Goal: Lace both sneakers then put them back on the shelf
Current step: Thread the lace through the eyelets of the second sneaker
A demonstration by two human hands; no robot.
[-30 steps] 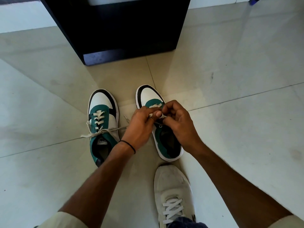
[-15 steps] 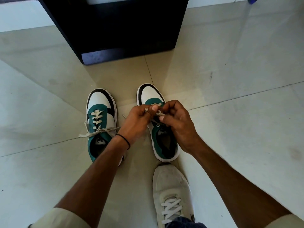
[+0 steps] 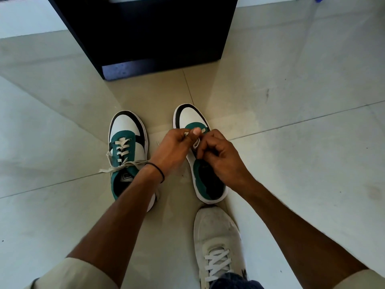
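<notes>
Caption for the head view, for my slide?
Left hand and right hand pinch the white lace over the part-laced sneaker; the laced sneaker stands alongside.

No legible text; sneaker tongue label blurred.

Floor: large glossy tiles, pale beige to grey-green, joined by thin dark grout lines that run diagonally across the view. One small dark mark shows on a tile to the right. A black shelf unit stands on the floor at top centre. A pale wall meets the floor behind it. The light is soft and diffuse, with a broad sheen on the tiles.
</notes>
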